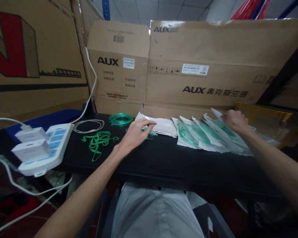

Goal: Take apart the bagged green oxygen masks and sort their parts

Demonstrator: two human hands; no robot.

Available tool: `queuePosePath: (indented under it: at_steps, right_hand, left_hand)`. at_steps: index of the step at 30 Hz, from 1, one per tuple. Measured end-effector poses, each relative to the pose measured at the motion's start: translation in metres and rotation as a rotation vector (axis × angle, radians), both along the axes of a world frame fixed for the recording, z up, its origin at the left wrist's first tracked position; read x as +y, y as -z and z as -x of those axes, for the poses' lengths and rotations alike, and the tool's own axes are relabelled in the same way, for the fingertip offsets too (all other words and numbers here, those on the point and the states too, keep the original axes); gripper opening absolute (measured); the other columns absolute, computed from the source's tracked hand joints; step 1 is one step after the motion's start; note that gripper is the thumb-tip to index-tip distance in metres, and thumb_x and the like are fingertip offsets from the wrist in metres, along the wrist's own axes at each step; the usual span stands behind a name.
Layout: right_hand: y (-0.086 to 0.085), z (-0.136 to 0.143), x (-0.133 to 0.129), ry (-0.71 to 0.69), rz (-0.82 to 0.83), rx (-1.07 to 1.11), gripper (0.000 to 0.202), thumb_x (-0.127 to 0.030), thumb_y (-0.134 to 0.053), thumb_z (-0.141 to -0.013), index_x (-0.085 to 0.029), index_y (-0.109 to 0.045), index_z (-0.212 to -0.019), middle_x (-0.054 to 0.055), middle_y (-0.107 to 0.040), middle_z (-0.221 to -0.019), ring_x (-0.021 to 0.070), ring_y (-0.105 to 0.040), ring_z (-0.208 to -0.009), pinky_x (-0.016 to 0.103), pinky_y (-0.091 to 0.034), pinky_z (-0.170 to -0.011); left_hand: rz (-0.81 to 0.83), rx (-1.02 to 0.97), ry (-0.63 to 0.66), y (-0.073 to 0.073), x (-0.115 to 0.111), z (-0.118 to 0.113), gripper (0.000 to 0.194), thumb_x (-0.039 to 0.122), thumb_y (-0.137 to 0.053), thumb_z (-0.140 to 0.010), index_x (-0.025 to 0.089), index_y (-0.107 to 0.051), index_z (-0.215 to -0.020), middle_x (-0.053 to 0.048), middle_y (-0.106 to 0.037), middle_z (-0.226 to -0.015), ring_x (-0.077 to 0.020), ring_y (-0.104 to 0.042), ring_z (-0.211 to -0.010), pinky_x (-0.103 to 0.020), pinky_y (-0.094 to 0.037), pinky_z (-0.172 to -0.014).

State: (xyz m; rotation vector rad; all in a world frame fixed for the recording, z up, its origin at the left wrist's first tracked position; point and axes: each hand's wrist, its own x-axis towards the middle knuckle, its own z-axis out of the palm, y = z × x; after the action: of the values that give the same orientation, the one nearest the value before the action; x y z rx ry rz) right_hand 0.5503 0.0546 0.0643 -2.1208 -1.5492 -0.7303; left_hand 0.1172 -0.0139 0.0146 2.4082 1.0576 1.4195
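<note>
My left hand (pixel 140 131) is over the black table, fingers stretched to the right and slightly apart. Beneath its fingers lies a small clear-green plastic piece (pixel 151 134), partly hidden; I see no firm grip on it. Just behind is a flat white packet (pixel 164 126). On the right, my right hand (pixel 235 119) is closed at the top edge of a white-backed clear pouch (pixel 216 114). That pouch is at the right part of a row of overlapping pouches (pixel 187 134) with green tubing inside. The right fingertips are partly hidden.
A coil of green tubing (pixel 120 119), a tangled green strap (pixel 99 142) and a pale looped cord (pixel 88 126) lie to the left. A white power strip (pixel 57 145) with chargers stands at the left edge. Cardboard panels (pixel 169 82) wall the back; a yellowish box (pixel 268 119) is right.
</note>
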Motion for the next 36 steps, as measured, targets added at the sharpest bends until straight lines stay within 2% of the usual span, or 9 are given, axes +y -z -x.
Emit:
queuePosePath:
  at_steps: [3,7,13,18,24,26,30,33,36]
  right_hand:
    - [-0.026,0.01,-0.005,0.086,0.015,0.051,0.033,-0.019,-0.054,-0.094,0.003,-0.075,-0.107,0.042,-0.066,-0.101,0.0391,-0.068,-0.095,0.043,-0.038,-0.065]
    - [-0.068,0.042,-0.017,0.078,-0.045,0.038,0.037,-0.023,-0.048,-0.1,-0.002,-0.072,-0.119,0.039,-0.065,-0.112,0.0394,-0.063,-0.111,0.044,-0.037,-0.071]
    - [-0.093,0.141,-0.045,-0.211,-0.206,-0.043,0.031,-0.028,-0.053,-0.1,-0.01,-0.076,-0.11,0.026,-0.073,-0.098,0.0348,-0.069,-0.099,0.044,-0.043,-0.076]
    - [-0.072,0.203,-0.049,-0.571,-0.099,-0.137,0.028,-0.026,-0.053,-0.099,-0.012,-0.078,-0.102,0.014,-0.076,-0.084,0.0308,-0.073,-0.087,0.037,-0.048,-0.075]
    - [-0.038,0.217,-0.045,-1.1,-0.028,0.015,0.028,-0.029,-0.054,-0.096,-0.02,-0.075,-0.112,0.006,-0.078,-0.108,0.0237,-0.071,-0.102,0.032,-0.05,-0.09]
    - [-0.026,0.207,-0.041,-1.111,-0.219,0.194,0.029,-0.032,-0.054,-0.096,-0.02,-0.075,-0.11,0.007,-0.076,-0.114,0.0223,-0.069,-0.108,0.033,-0.049,-0.096]
    - [0.002,0.174,-0.018,-0.875,-0.555,0.672,0.03,-0.035,-0.053,-0.094,-0.016,-0.075,-0.099,0.008,-0.077,-0.101,0.0203,-0.071,-0.096,0.033,-0.054,-0.087]
    - [0.023,0.153,0.003,-0.742,-0.429,1.152,0.02,-0.027,-0.058,-0.089,-0.014,-0.073,-0.094,0.006,-0.075,-0.092,0.0156,-0.069,-0.081,0.027,-0.056,-0.073]
    - [0.037,0.141,0.016,-0.74,-0.224,1.384,0.011,-0.018,-0.062,-0.084,-0.013,-0.071,-0.089,0.006,-0.073,-0.081,0.0127,-0.066,-0.065,0.023,-0.054,-0.059]
  left_hand:
    - [0.128,-0.094,0.107,0.0,0.0,-0.022,0.024,0.029,-0.056,-0.096,0.021,-0.074,-0.109,-0.005,-0.076,-0.112,-0.0212,-0.07,-0.103,-0.033,-0.051,-0.097]
    - [0.388,-0.262,0.376,0.007,0.01,-0.062,0.036,0.039,-0.064,-0.091,0.019,-0.07,-0.12,-0.011,-0.072,-0.123,-0.0247,-0.068,-0.113,-0.038,-0.05,-0.103]
    - [0.811,-0.55,0.626,-0.002,0.012,-0.114,0.071,0.052,-0.071,-0.085,0.015,-0.052,-0.142,-0.019,-0.06,-0.139,-0.0304,-0.062,-0.124,-0.045,-0.046,-0.111]
    - [0.985,-0.936,0.75,-0.028,0.019,-0.121,0.07,0.069,-0.051,-0.09,0.016,-0.053,-0.134,-0.021,-0.058,-0.138,-0.032,-0.064,-0.119,-0.043,-0.056,-0.098]
    - [0.77,-1.11,0.647,-0.036,0.043,-0.094,0.048,0.058,-0.044,-0.097,0.014,-0.064,-0.104,-0.013,-0.072,-0.104,-0.0276,-0.068,-0.111,-0.039,-0.057,-0.094]
    - [0.722,-1.139,0.604,-0.031,0.052,-0.084,0.037,0.049,-0.049,-0.097,0.015,-0.062,-0.106,-0.013,-0.07,-0.115,-0.0265,-0.068,-0.112,-0.041,-0.058,-0.094]
    - [0.671,-1.176,0.44,-0.017,0.069,-0.07,0.019,0.03,-0.059,-0.092,0.017,-0.059,-0.106,-0.011,-0.062,-0.127,-0.0239,-0.065,-0.114,-0.04,-0.061,-0.092]
    - [0.674,-1.138,0.382,-0.011,0.077,-0.066,0.01,0.021,-0.064,-0.086,0.014,-0.06,-0.091,-0.011,-0.063,-0.115,-0.0223,-0.065,-0.11,-0.039,-0.061,-0.092]
    - [0.671,-1.117,0.412,-0.01,0.079,-0.065,0.008,0.018,-0.066,-0.082,0.014,-0.061,-0.086,-0.008,-0.065,-0.102,-0.02,-0.065,-0.102,-0.041,-0.061,-0.092]
